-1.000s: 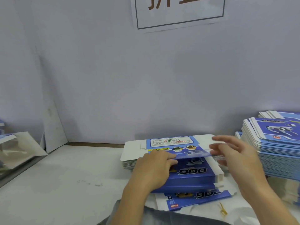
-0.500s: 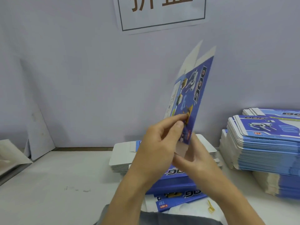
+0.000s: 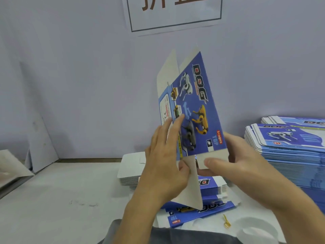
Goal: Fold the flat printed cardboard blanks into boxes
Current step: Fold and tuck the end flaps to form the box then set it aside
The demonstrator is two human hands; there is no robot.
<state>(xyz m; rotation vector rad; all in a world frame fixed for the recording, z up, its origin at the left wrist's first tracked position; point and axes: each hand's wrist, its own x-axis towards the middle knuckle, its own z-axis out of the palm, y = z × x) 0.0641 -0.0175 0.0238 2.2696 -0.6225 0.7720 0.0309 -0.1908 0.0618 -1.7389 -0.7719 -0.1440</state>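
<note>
1. One blue printed cardboard blank [image 3: 197, 106], bearing the word DOG and pictures of robot dogs, stands raised on end above the table, tilted slightly toward 1 o'clock, with plain grey flaps showing at its 12 o'clock and 6 o'clock ends.
2. Left hand [image 3: 163, 166] grips the blank's lower edge at 9 o'clock; its fingers [image 3: 177, 124] are spread up the printed face, and the thumb presses the grey lower flap.
3. Right hand [image 3: 246, 166] holds the lower corner at 3 o'clock, thumb in front on the grey flap, fingers closed behind the card.
4. Directly under the hands, at 6 o'clock, lies a low stack of blue flat blanks [image 3: 211, 187] on the pale grey table [image 3: 61, 199].
5. At 9 o'clock from that stack sits a pile of white-faced blanks [image 3: 130, 169].
6. At 3 o'clock stands a taller stack of blue printed blanks [image 3: 288, 148].
7. Near 5 o'clock, a small yellow rubber band [image 3: 226, 223] lies on the table.
8. At 12 o'clock, a white paper sign [image 3: 175, 13] hangs on the lilac wall [image 3: 79, 76].
</note>
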